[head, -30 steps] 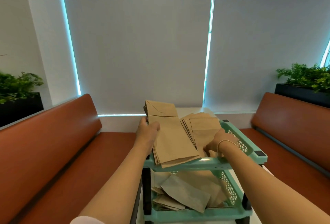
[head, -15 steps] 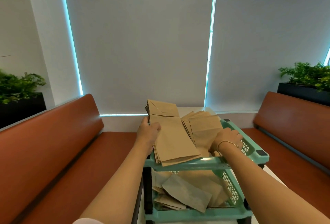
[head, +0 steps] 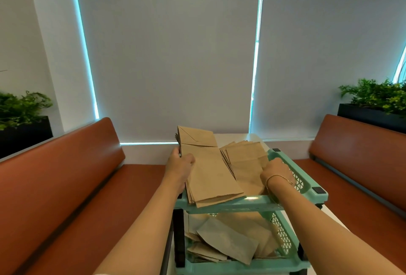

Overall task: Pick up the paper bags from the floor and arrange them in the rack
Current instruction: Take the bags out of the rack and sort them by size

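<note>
Lying flat across the top tray of the mint-green rack (head: pixel 305 178), a thick stack of brown paper bags (head: pixel 211 178) is seen on the left, its near end overhanging the tray's front rail, with a second fanned stack (head: pixel 246 160) just beside it on the right. The left stack is gripped at its left edge by the left hand (head: pixel 179 165), thumb curled over the top sheet; the fingers beneath are hidden. The fanned stack is touched at its near right side by the right hand (head: pixel 275 169), fingers curled, though whether paper is pinched cannot be told. More bags (head: pixel 228 244) are heaped loosely in the lower tray. These bags are judged light, thin and slippery against each other, easily creased, so a whole stack is best squeezed at its long edges rather than lifted by one sheet. Brown benches (head: pixel 66 176) are seen at left and right.
</note>
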The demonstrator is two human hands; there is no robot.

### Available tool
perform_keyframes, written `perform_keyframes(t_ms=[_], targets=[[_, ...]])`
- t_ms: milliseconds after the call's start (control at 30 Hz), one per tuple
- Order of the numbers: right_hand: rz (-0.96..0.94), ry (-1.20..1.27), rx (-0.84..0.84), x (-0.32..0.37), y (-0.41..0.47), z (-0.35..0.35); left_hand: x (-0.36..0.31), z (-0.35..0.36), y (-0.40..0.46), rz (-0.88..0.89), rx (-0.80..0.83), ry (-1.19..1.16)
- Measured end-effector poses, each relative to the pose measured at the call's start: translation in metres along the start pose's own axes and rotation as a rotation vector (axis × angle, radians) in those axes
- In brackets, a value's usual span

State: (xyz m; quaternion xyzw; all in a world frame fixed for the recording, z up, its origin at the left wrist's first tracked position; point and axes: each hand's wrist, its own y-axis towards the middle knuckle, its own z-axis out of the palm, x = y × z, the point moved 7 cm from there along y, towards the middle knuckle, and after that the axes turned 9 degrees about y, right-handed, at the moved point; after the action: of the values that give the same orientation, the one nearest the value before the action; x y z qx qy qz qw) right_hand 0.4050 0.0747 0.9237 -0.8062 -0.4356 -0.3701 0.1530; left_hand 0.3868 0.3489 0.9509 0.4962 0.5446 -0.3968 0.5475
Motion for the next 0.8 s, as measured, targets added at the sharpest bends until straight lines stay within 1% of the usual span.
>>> perform_keyframes(t_ms=[67,200,267,333,433,500,533,567,633,733,800], targets=[[-0.031,0.013,-0.013,0.003,-0.001,-0.008,0.000,0.000,0.000,-0.002,-0.004,-0.007],[-0.122,0.065,-0.174,0.024,-0.004,-0.044,0.001,-0.001,0.001,-0.015,-0.006,-0.012],[-0.169,0.151,-0.231,0.039,-0.005,-0.063,0.003,-0.001,0.001,-0.022,-0.008,-0.006],[-0.186,0.291,-0.231,0.052,-0.003,-0.075,0.004,-0.001,0.002,-0.031,-0.013,-0.008],[-0.158,0.575,-0.108,0.065,-0.002,-0.075,0.004,-0.002,0.003,-0.037,-0.017,-0.024],[-0.126,0.777,0.031,0.068,-0.006,-0.059,0.004,-0.001,0.003,-0.041,-0.014,-0.036],[-0.102,0.832,0.119,0.068,-0.009,-0.047,0.004,-0.001,0.003,-0.043,-0.013,-0.041],[-0.078,0.821,0.209,0.067,-0.015,-0.032,0.004,-0.001,0.003,-0.046,-0.017,-0.040],[-0.082,0.681,0.324,0.064,-0.026,-0.005,0.004,-0.002,0.003,-0.048,-0.039,-0.022],[-0.170,0.477,0.336,0.064,-0.038,0.020,0.005,-0.003,0.004,-0.059,-0.046,-0.024],[-0.196,0.414,0.358,0.068,-0.048,0.030,0.007,-0.002,0.005,-0.066,-0.038,-0.038]])
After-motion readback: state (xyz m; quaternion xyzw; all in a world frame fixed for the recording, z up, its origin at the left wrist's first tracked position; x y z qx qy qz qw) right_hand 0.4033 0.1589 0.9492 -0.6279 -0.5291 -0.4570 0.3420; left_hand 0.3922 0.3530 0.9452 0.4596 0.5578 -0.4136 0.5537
